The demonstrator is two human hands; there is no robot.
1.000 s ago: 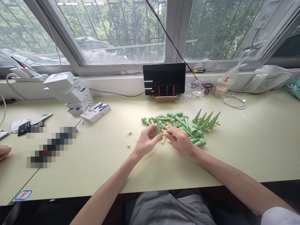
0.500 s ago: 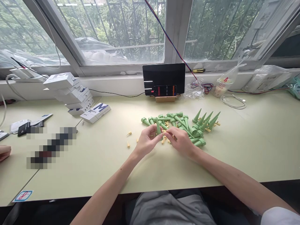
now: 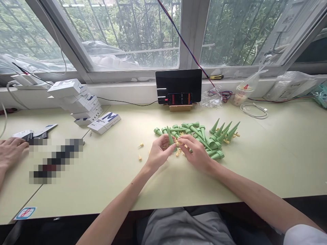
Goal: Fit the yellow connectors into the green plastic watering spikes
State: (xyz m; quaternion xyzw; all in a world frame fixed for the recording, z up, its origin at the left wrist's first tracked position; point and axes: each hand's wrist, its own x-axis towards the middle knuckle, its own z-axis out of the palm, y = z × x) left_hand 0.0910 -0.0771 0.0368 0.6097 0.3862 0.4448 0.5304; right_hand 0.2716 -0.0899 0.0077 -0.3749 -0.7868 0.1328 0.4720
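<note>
My left hand [image 3: 159, 151] is closed around a green cone [image 3: 170, 135], its tip pointing up. Beside it, my right hand [image 3: 196, 151] pinches a small yellow piece [image 3: 177, 144] close to the cone's lower end. A pile of green cones [image 3: 201, 132] lies just behind and right of my hands, with small yellow pieces among them, partly hidden by my fingers. Farther right, several green cones [image 3: 221, 136] with yellow pieces on them stand or lean together, tips up. A few loose yellow pieces [image 3: 140, 158] lie left of my left hand.
White boxes [image 3: 85, 105] are stacked at the back left. A phone [image 3: 180, 98] leans on a black screen [image 3: 178, 80] at the back. Another person's hand [image 3: 11, 151] rests at the far left. A cup in a bag [image 3: 240, 95] and a white cable [image 3: 254, 111] lie back right.
The green cone in my left hand has tilted slightly left, and my right fingers have shifted slightly. The other person's hand has come farther into view at the left.
</note>
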